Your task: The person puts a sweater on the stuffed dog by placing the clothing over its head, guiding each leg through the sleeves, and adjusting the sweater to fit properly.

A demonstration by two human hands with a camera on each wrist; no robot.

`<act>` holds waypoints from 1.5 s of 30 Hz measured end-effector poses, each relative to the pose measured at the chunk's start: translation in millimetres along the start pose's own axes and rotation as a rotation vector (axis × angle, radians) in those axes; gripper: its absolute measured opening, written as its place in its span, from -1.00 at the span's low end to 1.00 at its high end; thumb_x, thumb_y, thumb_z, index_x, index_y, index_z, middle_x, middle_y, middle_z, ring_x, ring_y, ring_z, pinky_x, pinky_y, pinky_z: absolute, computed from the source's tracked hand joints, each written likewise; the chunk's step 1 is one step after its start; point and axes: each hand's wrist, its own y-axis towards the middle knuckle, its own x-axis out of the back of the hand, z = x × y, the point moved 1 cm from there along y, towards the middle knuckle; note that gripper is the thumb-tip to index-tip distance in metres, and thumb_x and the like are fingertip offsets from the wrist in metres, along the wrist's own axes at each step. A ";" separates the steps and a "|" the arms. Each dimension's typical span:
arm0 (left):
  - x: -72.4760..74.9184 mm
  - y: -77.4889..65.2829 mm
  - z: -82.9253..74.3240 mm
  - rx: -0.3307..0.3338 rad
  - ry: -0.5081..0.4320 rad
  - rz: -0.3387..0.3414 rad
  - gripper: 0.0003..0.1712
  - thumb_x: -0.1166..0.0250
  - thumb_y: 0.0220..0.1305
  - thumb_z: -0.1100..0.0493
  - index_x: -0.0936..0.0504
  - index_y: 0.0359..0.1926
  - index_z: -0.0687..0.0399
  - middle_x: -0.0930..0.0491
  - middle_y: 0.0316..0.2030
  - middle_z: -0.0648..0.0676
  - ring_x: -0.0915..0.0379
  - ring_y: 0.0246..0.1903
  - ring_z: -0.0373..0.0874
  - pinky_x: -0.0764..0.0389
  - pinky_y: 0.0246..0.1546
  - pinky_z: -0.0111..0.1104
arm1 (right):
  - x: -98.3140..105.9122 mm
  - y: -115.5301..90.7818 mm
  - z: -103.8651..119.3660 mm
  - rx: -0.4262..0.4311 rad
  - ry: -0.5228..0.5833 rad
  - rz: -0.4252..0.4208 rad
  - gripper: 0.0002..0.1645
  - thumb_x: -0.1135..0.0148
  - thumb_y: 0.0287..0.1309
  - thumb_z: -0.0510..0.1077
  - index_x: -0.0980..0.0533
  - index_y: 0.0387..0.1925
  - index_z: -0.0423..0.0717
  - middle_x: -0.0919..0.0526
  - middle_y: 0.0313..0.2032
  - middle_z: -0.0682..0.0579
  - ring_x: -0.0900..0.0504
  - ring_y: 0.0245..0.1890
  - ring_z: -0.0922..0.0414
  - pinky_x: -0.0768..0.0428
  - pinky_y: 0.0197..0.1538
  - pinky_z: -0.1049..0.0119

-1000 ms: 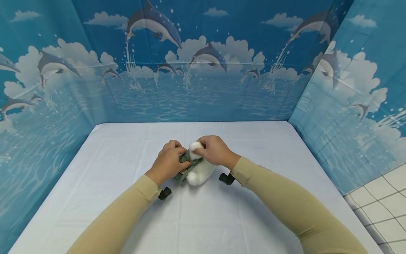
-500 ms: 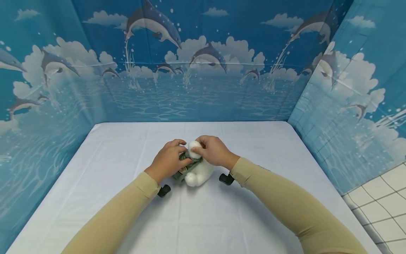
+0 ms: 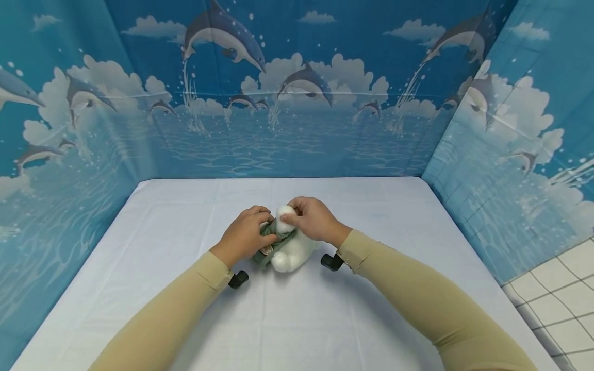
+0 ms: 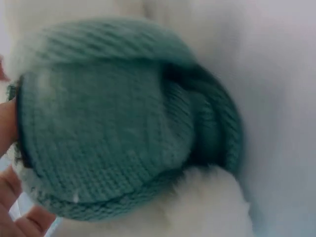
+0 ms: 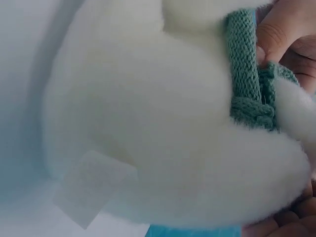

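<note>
A white plush toy (image 3: 293, 255) lies on the table, wearing a green knitted garment (image 4: 98, 128) with a small round badge (image 3: 266, 250). My left hand (image 3: 242, 232) pinches the garment's edge; in the right wrist view its thumb (image 5: 276, 39) presses against the ribbed green band (image 5: 243, 64). With thumb and fingers, my right hand (image 3: 317, 220) grips a rounded white limb (image 3: 285, 220) of the toy that sticks up beside the knit. The left wrist view shows the garment's folds and an opening, with white fur below. The toy's head is not recognisable in these views.
A white cloth covers the table (image 3: 297, 319). Blue dolphin-print curtains (image 3: 297, 139) stand along its back and sides. A pale label (image 5: 94, 190) hangs from the toy's fur. Black wrist cameras (image 3: 331, 262) sit under both cuffs.
My left hand has shifted slightly left, and more of the badge shows beside it. The right hand keeps its grip on the white limb, almost in place.
</note>
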 end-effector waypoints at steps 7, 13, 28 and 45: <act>0.1 0.4 -2.6 0.003 0.004 0.018 -0.40 -0.46 0.37 -0.14 -0.65 0.31 0.01 -0.45 0.39 0.12 -0.41 0.38 0.15 -0.51 0.37 0.03 | 0.5 -1.5 -0.6 0.007 -0.007 -0.005 -0.73 -0.36 0.43 -0.02 -0.67 -0.02 -0.12 -0.76 -0.20 -0.03 -0.68 -0.22 0.12 -0.69 -0.13 0.20; 0.3 0.3 -4.3 0.049 0.004 0.042 -0.48 -0.44 0.39 -0.16 -0.70 0.23 -0.01 -0.44 0.41 0.10 -0.38 0.41 0.14 -0.50 0.39 0.02 | 3.1 -4.6 -2.7 -0.006 -0.020 -0.035 -0.75 -0.36 0.43 -0.02 -0.66 -0.05 -0.11 -0.75 -0.20 -0.04 -0.67 -0.22 0.10 -0.68 -0.12 0.18; 1.5 -1.1 -4.3 0.085 0.024 0.085 -0.52 -0.47 0.34 -0.20 -0.73 0.12 -0.06 -0.45 0.41 0.09 -0.33 0.44 0.13 -0.49 0.39 0.02 | 2.7 -8.7 -9.0 0.012 0.041 -0.061 -0.76 -0.37 0.43 -0.06 -0.65 -0.05 -0.15 -0.72 -0.24 -0.05 -0.64 -0.28 0.12 -0.65 -0.19 0.20; 1.9 0.0 -6.1 0.051 0.008 0.088 -0.41 -0.48 0.31 -0.22 -0.70 0.22 -0.02 -0.48 0.37 0.11 -0.37 0.40 0.14 -0.51 0.36 0.01 | 0.0 -14.7 -9.9 0.195 -0.107 0.016 -0.58 -0.43 0.38 -0.04 -0.58 0.17 -0.07 -0.72 -0.03 -0.02 -0.66 -0.16 0.11 -0.68 -0.10 0.22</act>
